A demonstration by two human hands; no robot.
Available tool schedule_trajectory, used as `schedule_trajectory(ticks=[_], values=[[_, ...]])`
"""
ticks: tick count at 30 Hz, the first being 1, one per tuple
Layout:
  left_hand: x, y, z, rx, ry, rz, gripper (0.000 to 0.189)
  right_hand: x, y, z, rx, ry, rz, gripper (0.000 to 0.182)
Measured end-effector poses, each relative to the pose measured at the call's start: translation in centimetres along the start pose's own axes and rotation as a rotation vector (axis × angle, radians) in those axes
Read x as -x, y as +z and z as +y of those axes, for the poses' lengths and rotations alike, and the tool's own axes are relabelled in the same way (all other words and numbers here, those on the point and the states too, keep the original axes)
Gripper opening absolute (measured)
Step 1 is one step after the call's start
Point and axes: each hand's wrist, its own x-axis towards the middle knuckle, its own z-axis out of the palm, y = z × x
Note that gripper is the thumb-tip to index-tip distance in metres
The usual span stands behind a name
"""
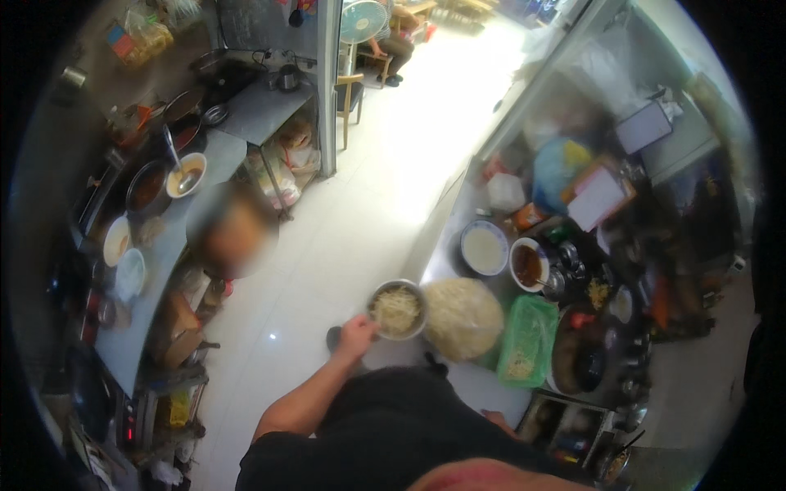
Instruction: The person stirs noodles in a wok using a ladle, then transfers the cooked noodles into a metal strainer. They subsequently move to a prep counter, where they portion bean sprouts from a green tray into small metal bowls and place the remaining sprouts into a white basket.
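My left hand (358,334) grips the rim of a round metal bowl (424,316) on its left side. Pale strands of food (397,310), perhaps bean sprouts or noodles, fill the bowl. Right beside it, a big clear plastic bag (463,318) bulges with pale food on the counter. A green plastic basket (529,340) lies beyond the bag, with a small heap of pale bits at its near end. Of my right hand (500,422) only a small part shows, low by the counter near a dark metal tray (565,423); what it holds or touches is hidden.
On the right counter stand a bowl of whitish liquid (484,247), a bowl of brown sauce (528,264) with a spoon, and clipboards (599,197). The left steel counter (163,245) carries bowls and pots. A tiled floor (307,245) runs between, towards a seated person (393,49).
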Motion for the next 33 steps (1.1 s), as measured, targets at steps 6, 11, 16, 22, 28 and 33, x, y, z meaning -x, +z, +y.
schedule_trajectory(ticks=[6, 11, 16, 22, 28, 33], values=[[-2.1, -11.3, 6.0, 0.05, 0.012, 0.017, 0.018, -4.1, -10.9, -15.7, -0.313, -0.031, -0.099, 0.038], [-3.9, -15.1, 7.5, 0.158, -0.026, 0.049, 0.019, -2.1, -26.3, -28.0, -0.619, 0.107, 0.249, 0.033], [-5.5, -17.0, 9.5, 0.348, -0.026, 0.1, 0.012, -7.3, -33.1, -35.7, -0.757, -0.014, 0.6, 0.034], [-9.6, -21.5, 13.4, 0.41, 0.008, 0.213, 0.013, -17.2, -35.9, -43.0, -0.635, -0.148, 0.582, 0.032], [-19.0, -24.3, 19.1, 0.461, 0.022, 0.304, 0.017, -29.3, -39.4, -46.1, -0.585, -0.126, 0.513, 0.031], [-28.4, -24.3, 27.5, 0.439, 0.039, 0.322, 0.018, -40.5, -46.5, -46.3, -0.681, 0.026, 0.394, 0.031]])
